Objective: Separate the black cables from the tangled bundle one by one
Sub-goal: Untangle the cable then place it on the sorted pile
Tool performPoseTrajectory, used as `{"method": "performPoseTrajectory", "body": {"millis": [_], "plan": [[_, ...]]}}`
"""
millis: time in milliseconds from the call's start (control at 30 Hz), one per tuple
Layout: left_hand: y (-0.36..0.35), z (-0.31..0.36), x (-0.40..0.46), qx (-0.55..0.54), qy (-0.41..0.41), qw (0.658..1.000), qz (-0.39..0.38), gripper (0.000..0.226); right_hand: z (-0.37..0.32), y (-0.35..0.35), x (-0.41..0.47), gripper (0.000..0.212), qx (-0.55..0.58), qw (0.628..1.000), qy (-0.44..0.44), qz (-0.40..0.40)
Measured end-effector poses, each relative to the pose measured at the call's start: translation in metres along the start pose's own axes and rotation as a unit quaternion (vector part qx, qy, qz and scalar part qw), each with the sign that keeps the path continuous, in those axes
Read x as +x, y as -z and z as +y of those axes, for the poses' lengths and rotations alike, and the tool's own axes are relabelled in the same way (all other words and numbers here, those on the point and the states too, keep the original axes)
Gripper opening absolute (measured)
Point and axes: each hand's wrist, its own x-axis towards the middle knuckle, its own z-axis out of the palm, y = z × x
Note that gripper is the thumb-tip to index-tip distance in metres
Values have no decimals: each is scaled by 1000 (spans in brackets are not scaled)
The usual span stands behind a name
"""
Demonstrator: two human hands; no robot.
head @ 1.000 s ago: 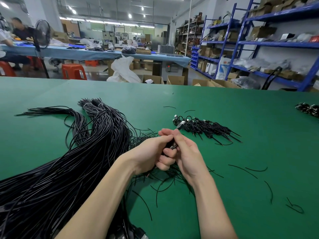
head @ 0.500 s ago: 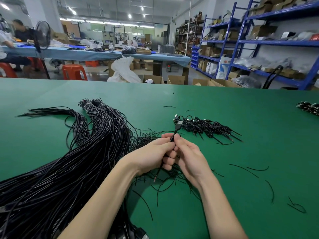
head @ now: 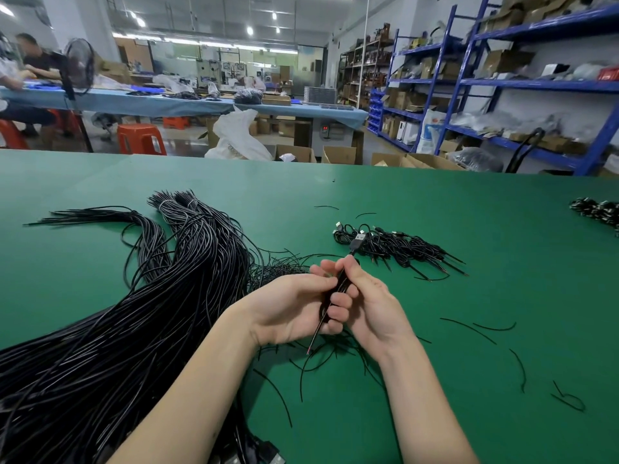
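The green table [head: 435, 229] carries everything. Left of the hands sprawls the tangled bundle [head: 134, 313] of long black cables, fanning from the near left edge up past the wrists; two tied hanks end beyond it. Just beyond the hands lies a pile [head: 398, 246] of folded short cables with USB plugs, and well off to the right another small heap [head: 599, 212] sits at the table's edge. Loose cut strands [head: 469, 329] are scattered right of and beneath the hands. The left hand [head: 291, 306] and right hand [head: 371, 303] meet at mid-table, both curled round one folded cable [head: 338, 286]; its USB plug sticks up past the fingertips and its stripped end hangs below. Beyond the table stand open cardboard boxes [head: 338, 155]; their contents are hidden.
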Motion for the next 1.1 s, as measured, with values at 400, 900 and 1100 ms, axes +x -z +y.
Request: {"method": "performPoseTrajectory", "body": {"millis": [400,900,1100], "plan": [[6,1,7,196,-74,957,199,26,1,-1,15,31,-264,943,64,194],[41,0,7,309,-194,838,405,27,14,20,6,12,-650,727,59,214],[37,-4,8,292,-168,870,359,27,-5,22,1,11,-294,931,48,212]]}}
